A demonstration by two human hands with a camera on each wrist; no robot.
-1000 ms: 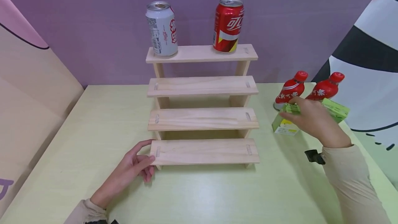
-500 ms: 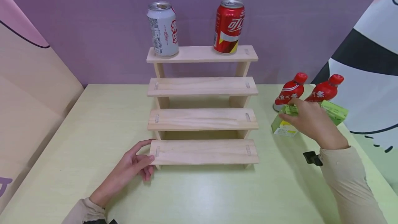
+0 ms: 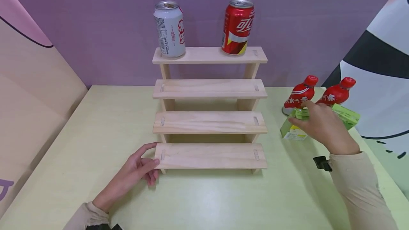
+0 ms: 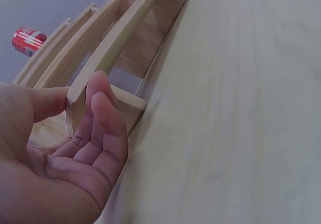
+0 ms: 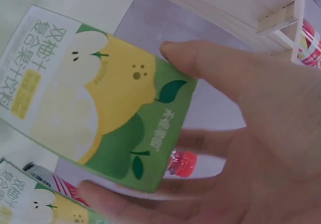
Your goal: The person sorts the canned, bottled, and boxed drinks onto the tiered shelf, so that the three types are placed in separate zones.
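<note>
I am watching from my remote post as the right hand (image 3: 326,127) is gripping a box (image 3: 294,132) on the right side of the scene, its thumb pressing the near face and its fingers reaching over toward the far one. The box, green with yellow fruit and Chinese lettering, is standing to the right of a four-step wooden shelf (image 3: 209,122), well apart from it; whether its base is touching the table (image 3: 207,201) I cannot tell. A second box (image 3: 347,114) of the same print is showing just beyond the hand to the right, partly hidden by it. Behind the pair, two red-capped bottles are standing side by side: the left bottle (image 3: 299,95) is rising just past the box in my grip, and the right bottle (image 3: 335,93) is leaning out of view behind the knuckles.

To the left, my left hand (image 3: 132,171) is holding the left end of the shelf's lowest board (image 3: 211,156), thumb touching the near corner, index finger lying along the far one, the remaining fingers curling below. On the far top board (image 3: 204,55), a white can (image 3: 170,31) is standing at the left end and a red can (image 3: 238,29) toward the right, both upright and well apart. A purple wall (image 3: 121,38) is filling the far side, and beige sleeves are covering both forearms.
</note>
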